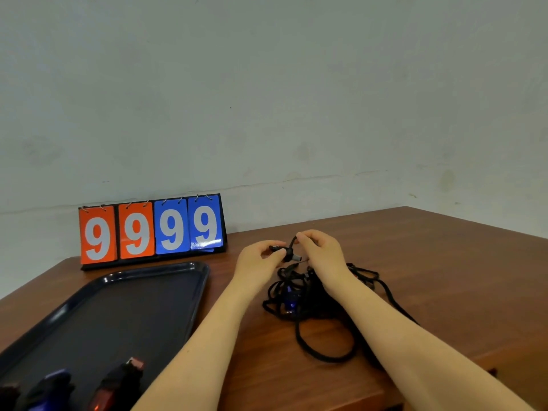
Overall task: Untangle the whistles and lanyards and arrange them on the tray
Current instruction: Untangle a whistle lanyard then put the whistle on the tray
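A tangle of black lanyards (308,298) lies on the wooden table, with a blue whistle (290,298) caught in it. Just above the heap, my left hand (257,264) pinches a small black whistle (286,253). My right hand (321,250) pinches the black cord rising from that whistle. A dark tray (124,307) lies to the left. Along its near edge rest wound lanyards with a red whistle (120,381), a blue whistle (49,387) and a dark one (9,393) at the frame's corner.
A flip scoreboard (151,229) showing 9 9 9 9 in orange and blue stands behind the tray against the wall. The table's right edge (480,223) runs diagonally at the far right. One long loop of cord (326,348) trails toward me.
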